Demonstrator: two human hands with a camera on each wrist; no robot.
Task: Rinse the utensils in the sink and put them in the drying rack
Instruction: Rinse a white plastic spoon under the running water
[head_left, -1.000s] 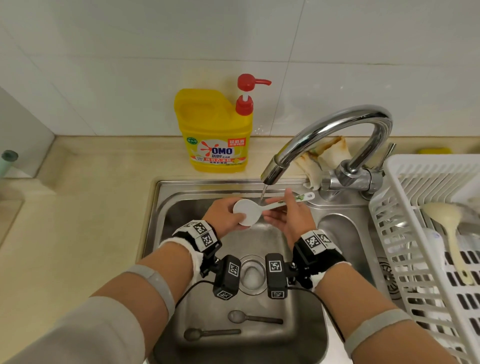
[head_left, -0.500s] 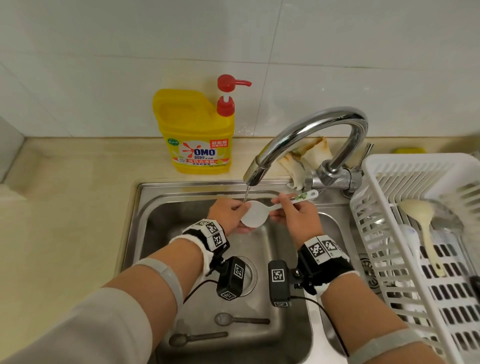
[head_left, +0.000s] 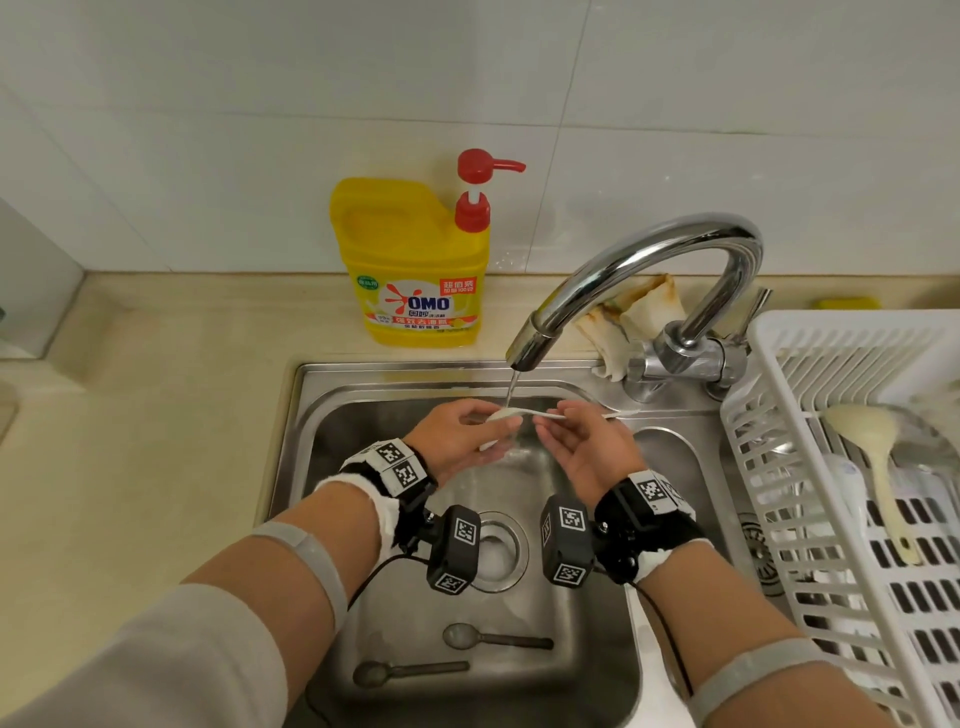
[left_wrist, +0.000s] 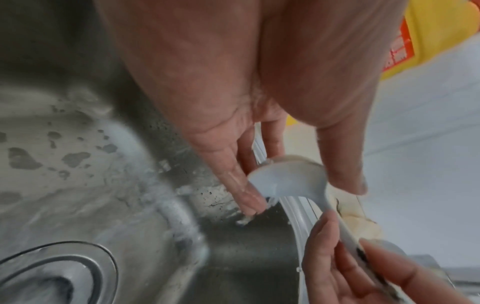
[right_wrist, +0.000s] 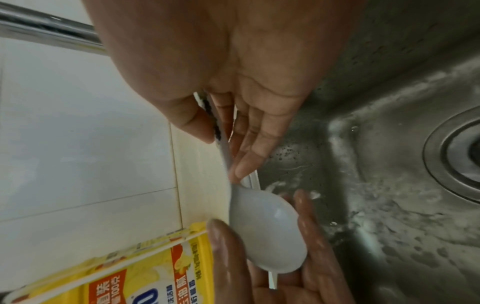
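Right hand (head_left: 587, 447) pinches the white plastic spoon's (right_wrist: 267, 232) handle while left hand (head_left: 460, 439) cups and seemingly rubs its bowl, keeping it under the chrome tap's (head_left: 639, 270) stream.

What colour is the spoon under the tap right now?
White spoon, with a dark printed patch on its handle; the right wrist view shows it best.

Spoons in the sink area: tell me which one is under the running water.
The white spoon, held between the left hand and right hand beneath the tap. The two dark spoons lie untouched on the sink floor.
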